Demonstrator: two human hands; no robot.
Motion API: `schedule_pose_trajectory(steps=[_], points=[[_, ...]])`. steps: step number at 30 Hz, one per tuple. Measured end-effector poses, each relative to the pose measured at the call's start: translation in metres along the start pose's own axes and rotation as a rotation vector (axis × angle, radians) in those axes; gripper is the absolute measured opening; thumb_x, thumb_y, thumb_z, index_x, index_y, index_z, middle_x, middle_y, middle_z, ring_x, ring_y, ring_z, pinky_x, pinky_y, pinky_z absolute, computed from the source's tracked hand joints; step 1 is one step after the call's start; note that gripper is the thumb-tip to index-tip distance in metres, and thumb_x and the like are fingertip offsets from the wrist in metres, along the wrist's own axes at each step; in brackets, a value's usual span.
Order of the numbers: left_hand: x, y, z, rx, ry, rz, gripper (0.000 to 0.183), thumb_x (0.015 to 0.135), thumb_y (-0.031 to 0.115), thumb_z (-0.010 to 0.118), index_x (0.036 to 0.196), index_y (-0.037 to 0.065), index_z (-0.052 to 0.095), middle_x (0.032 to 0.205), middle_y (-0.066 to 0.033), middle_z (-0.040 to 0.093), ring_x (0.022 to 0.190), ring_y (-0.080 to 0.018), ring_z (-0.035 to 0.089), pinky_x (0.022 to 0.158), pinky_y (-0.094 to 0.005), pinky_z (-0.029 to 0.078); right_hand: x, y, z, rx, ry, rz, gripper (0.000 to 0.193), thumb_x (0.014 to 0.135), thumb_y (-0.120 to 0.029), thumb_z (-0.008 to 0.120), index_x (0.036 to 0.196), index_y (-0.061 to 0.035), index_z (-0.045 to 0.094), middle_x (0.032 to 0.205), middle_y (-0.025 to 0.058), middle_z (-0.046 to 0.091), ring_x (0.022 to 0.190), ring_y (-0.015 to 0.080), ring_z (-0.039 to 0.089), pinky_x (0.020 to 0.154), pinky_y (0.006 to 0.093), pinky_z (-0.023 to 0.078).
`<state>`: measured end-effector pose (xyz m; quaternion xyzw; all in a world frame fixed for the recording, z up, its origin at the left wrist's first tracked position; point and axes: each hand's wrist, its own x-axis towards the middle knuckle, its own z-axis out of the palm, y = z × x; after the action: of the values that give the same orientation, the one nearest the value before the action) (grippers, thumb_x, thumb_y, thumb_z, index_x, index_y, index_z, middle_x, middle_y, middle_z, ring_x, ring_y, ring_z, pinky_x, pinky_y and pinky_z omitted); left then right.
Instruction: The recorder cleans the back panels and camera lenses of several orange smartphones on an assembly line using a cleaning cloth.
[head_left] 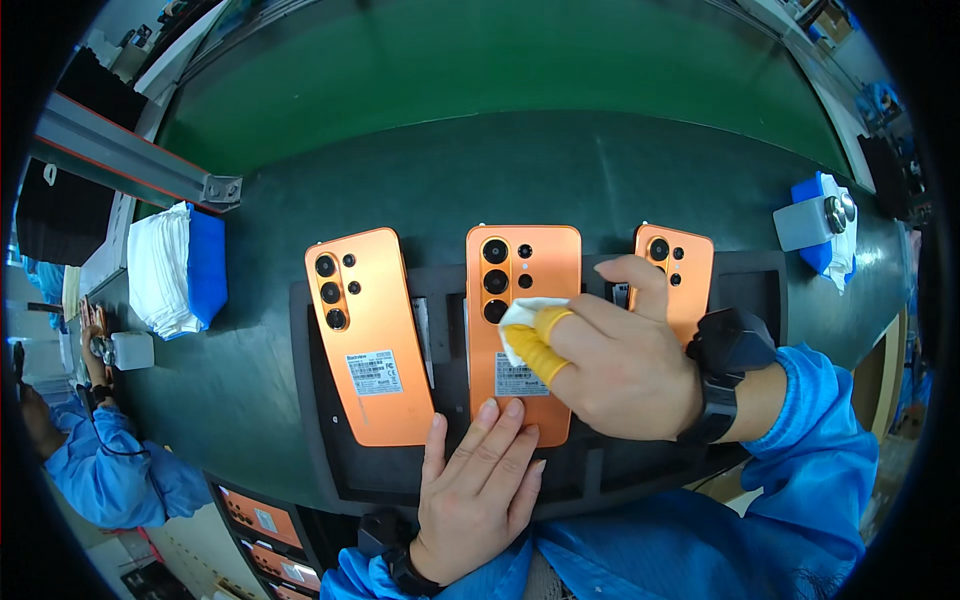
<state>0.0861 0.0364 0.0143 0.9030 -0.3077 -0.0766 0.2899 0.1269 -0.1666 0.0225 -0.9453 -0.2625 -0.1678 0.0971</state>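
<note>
Head view | wiping step: my right hand (625, 365) pinches white cloth (520, 318) on middle orange phone (520, 330) | left hand (480, 490) flat, fingers spread, steadying it (lower edge) | next calls for light strokes, I judge

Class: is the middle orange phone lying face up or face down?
Face down: the middle phone shows its camera lenses and rear label, not a screen.

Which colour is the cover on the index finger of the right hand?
Yellow. The finger cot on the right hand shows best in the head view, pressing a white cloth.

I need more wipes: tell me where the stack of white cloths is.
In the head view, the stack of white cloths sits at the left on the dark table, against a blue block, left of the leftmost orange phone.
</note>
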Motion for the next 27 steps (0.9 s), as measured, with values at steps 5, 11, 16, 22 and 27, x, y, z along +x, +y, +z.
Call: schedule_pose_trajectory(steps=[5,11,16,22,27], points=[[0.0,0.0,-0.001,0.01,0.006,0.012,0.034,0.077,0.016,0.073,0.11,0.009,0.069,0.129,-0.0089,0.061,0.127,-0.0246,0.052,0.113,-0.0504,0.023,-0.011,0.006,-0.004,-0.003,0.053,0.074,0.003,0.062,-0.01,0.064,0.06,-0.007,0.064,0.076,0.0011,0.051,0.073,0.0155,0.055,0.095,0.0493,0.031],[-0.001,-0.002,-0.004,0.031,-0.014,0.01,0.03,0.084,0.021,0.068,0.112,0.01,0.069,0.131,-0.0066,0.06,0.127,-0.0207,0.052,0.113,-0.0474,0.023,0.005,0.026,-0.027,-0.13,-0.019,0.131,0.022,0.069,-0.003,0.067,0.088,-0.0098,0.075,0.082,-0.001,0.057,0.073,0.0157,0.057,0.093,0.0467,0.032],[-0.001,-0.003,0.001,-0.012,-0.002,0.021,0.029,0.084,0.02,0.068,0.111,0.01,0.069,0.131,-0.0065,0.06,0.127,-0.0205,0.052,0.113,-0.046,0.024,0.023,0.021,-0.004,-0.083,0.055,0.044,0.021,0.071,-0.005,0.066,0.089,-0.0115,0.075,0.081,-0.0025,0.055,0.074,0.0141,0.056,0.095,0.0476,0.031],[0.0,-0.003,0.0,-0.031,-0.007,0.011,0.029,0.084,0.02,0.069,0.111,0.01,0.069,0.132,-0.0065,0.059,0.127,-0.0201,0.052,0.113,-0.0451,0.025,0.018,0.02,0.006,-0.011,0.083,-0.024,0.004,0.063,-0.01,0.064,0.059,-0.011,0.064,0.083,-0.0018,0.055,0.08,0.0132,0.055,0.099,0.0503,0.03],[0.002,-0.003,-0.003,-0.036,-0.003,0.018,0.029,0.084,0.02,0.069,0.111,0.01,0.069,0.132,-0.0063,0.059,0.127,-0.0199,0.052,0.113,-0.0445,0.025,-0.001,0.026,-0.013,-0.065,-0.009,0.045,0.003,0.061,-0.009,0.065,0.064,-0.01,0.067,0.083,-0.0006,0.057,0.078,0.0148,0.057,0.098,0.0506,0.031]])
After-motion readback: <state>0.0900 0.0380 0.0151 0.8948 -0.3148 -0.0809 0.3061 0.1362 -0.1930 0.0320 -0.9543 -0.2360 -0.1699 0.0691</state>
